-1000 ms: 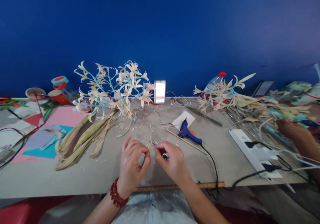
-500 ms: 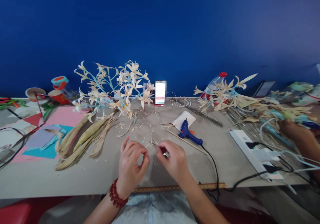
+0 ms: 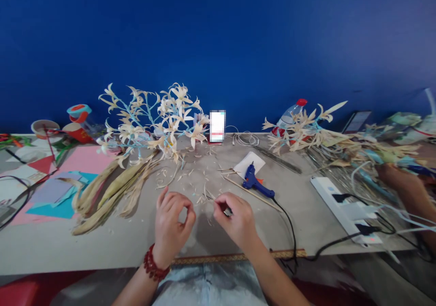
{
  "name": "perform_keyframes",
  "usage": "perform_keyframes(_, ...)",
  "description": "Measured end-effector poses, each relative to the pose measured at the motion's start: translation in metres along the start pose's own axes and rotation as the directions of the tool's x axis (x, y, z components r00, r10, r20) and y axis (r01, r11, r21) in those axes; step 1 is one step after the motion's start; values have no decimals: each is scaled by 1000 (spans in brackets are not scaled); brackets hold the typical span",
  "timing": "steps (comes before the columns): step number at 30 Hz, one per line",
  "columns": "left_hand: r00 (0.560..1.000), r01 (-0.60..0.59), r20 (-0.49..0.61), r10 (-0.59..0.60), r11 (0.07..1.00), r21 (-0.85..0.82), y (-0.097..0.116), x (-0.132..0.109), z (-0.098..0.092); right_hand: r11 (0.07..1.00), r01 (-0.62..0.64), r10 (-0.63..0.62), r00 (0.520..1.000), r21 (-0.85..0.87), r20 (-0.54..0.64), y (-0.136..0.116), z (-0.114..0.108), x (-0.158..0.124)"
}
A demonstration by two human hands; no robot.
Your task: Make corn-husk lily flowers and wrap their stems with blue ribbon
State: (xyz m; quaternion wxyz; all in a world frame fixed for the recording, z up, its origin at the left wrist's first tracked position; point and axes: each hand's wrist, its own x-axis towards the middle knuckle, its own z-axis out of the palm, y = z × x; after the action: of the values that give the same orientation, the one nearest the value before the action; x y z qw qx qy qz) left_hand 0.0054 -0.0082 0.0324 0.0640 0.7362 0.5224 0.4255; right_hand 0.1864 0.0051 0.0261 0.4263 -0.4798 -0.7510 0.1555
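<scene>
My left hand (image 3: 170, 226) hovers over the grey table (image 3: 102, 247) near its front edge, thumb and fingers curled in a loose pinch, with a red bead bracelet (image 3: 153, 266) on the wrist. My right hand (image 3: 235, 219) is closed round a small dark and silver tool that shows between the fingers, and a thin pale strip (image 3: 208, 200) sticks out from its fingertips toward the left hand. Pale husk scraps (image 3: 190, 178) lie scattered just beyond both hands.
A blue glue gun (image 3: 257, 184) with a black cord lies right of my hands, beside a white power strip (image 3: 344, 208). A branch of cream husk flowers (image 3: 153, 119), dried husks (image 3: 109, 192), coloured paper (image 3: 57, 192), a plastic bottle (image 3: 289, 115) and another person's arm (image 3: 408, 188) surround them.
My left hand has drawn away to the left and a gap has opened between the two hands. The right hand has stayed almost in place.
</scene>
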Motion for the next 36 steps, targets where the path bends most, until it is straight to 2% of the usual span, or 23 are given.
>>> perform_keyframes(2, 1000, -1, 4, 1, 1000, 2, 1, 2, -2, 1000, 2, -2, 1000, 11, 0, 0, -2, -1)
perform_keyframes(7, 993, -69, 95, 72, 997, -36, 17, 11, 2, 997, 69, -69, 997, -22, 19, -5, 0, -2)
perform_keyframes(11, 995, -56, 78, 58, 998, -35, 15, 10, 8, 995, 92, -92, 996, -47, 2, -4, 0, -3)
perform_keyframes(16, 1000, 13, 4, -13, 1000, 6, 1, 4, 3, 999, 45, -46, 997, -22, -60, 1, -4, -4)
perform_keyframes(21, 995, -38, 95, 42, 999, -38, 10, 6, 1, 999, 34, -34, 999, -2, 4, -2, -2, -4)
perform_keyframes(25, 996, -34, 83, 38, 999, -43, 15, 4, 6, 999, 42, -42, 999, -13, 24, -4, 1, -4)
perform_keyframes(32, 1000, -7, 24, 6, 999, 36, 2, -2, 8, 997, 21, -21, 1000, -68, -3, 5, 1, -5)
perform_keyframes(36, 1000, 5, -10, -5, 999, 46, -10, -6, 8, 989, -26, 32, 999, -147, 38, 24, -2, 23)
